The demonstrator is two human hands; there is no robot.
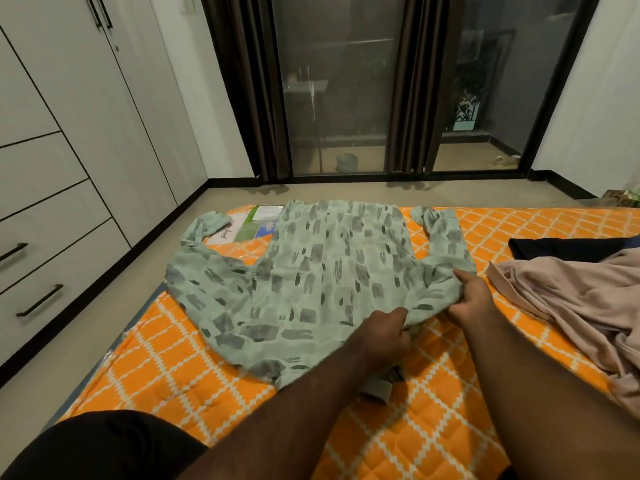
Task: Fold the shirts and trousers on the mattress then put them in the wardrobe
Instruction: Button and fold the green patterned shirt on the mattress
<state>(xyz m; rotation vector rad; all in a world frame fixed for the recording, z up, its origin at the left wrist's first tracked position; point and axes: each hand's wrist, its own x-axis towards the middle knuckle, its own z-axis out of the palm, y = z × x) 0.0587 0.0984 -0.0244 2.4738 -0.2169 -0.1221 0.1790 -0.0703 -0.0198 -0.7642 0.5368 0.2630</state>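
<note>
Now left hand [388,336] and right hand [474,299] both pinch the green shirt [311,271].

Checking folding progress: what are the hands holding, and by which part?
Left hand and right hand both grip the green shirt at its near right edge.

Cut off by the right edge: pink garment [568,299] and dark garment [568,249], the latter half buried under the former; partly covered by the green shirt [311,271]: printed packet [256,223], lettering too small to read; lost in shirt folds: fingertips of left hand [384,336] and right hand [474,299]; beyond the glass door [339,98], only dim blurred shapes.
</note>
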